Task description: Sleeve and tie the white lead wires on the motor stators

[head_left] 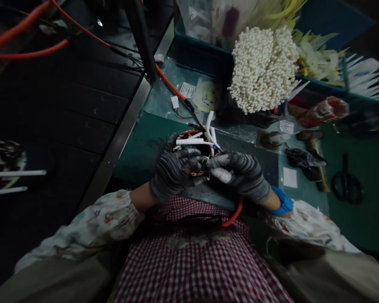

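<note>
A motor stator with copper windings (189,134) sits in front of me at the bench's near edge. White insulating sleeves (188,142) lie over it and rise from its far right side. My left hand (173,171), in a grey striped glove, is closed around the stator's left and near side. From the right, my right hand (246,171), gloved alike with white-wrapped fingertips, pinches at the winding's edge; what lies between its fingers is too small to make out. An orange-sleeved cable (172,82) with thin wires runs down to the stator.
A bundle of thin white sleeves (263,67) stands at the back, near blue bins (202,52). On the right lie a hammer (318,164), black scissors (346,183) and a red can (324,112). Another stator (6,158) sits far left, beyond the bench's metal edge (113,153).
</note>
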Tool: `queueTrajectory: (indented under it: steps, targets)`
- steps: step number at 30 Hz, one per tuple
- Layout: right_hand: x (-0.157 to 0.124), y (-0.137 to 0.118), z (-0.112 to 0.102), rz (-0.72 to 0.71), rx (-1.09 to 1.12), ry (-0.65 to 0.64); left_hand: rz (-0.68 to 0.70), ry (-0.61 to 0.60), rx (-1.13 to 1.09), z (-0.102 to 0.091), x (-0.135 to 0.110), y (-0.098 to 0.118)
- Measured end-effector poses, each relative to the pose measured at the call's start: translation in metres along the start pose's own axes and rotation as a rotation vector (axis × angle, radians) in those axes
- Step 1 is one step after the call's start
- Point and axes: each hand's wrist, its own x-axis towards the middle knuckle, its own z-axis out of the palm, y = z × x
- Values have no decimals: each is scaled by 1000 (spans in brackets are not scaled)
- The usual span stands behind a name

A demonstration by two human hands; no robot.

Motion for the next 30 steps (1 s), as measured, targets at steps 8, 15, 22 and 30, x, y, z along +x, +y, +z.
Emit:
queueTrajectory:
  steps: [8,15,22,30]
  targets:
    - [-11,17,0,-76,-14,-168,-41,-59,-59,-1,-3,1]
    - [-3,-12,4,-180,-135,-300,-22,7,-35,1,-1,3]
    - [59,4,28,-122,-426,44,64,-60,18,-2,-2,-9]
    - [20,25,15,53,-309,142,324,-41,395,-44,-15,-25]
